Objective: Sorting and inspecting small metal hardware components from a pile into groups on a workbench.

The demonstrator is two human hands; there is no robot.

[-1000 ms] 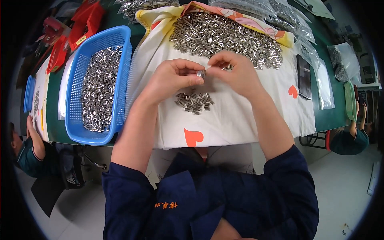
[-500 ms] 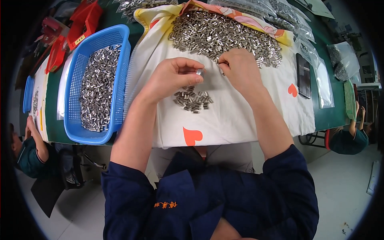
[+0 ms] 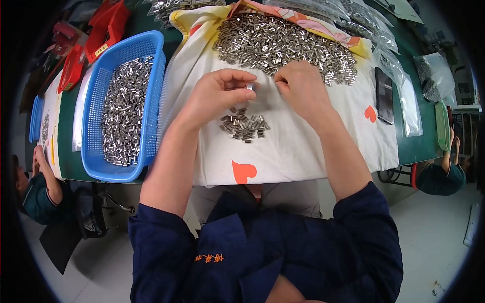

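Over the white cloth, my left hand is closed, pinching a small shiny metal cylinder between thumb and fingers. Facing it from the right, my right hand has its fingers curled together at the lower edge of the big pile of metal cylinders. What those fingers hold, if anything, is hidden. Beneath my left hand lies a small heap of loose cylinders, apart from the big pile.
A blue plastic basket holding many more cylinders stands at the left. Red bins are beyond it. A phone lies at the right, near clear bags of metal parts. Co-workers sit at both sides.
My right fingertips have shifted slightly up and left; the small piece showing beneath them earlier is no longer visible. My left hand stays nearly in place with its cylinder.
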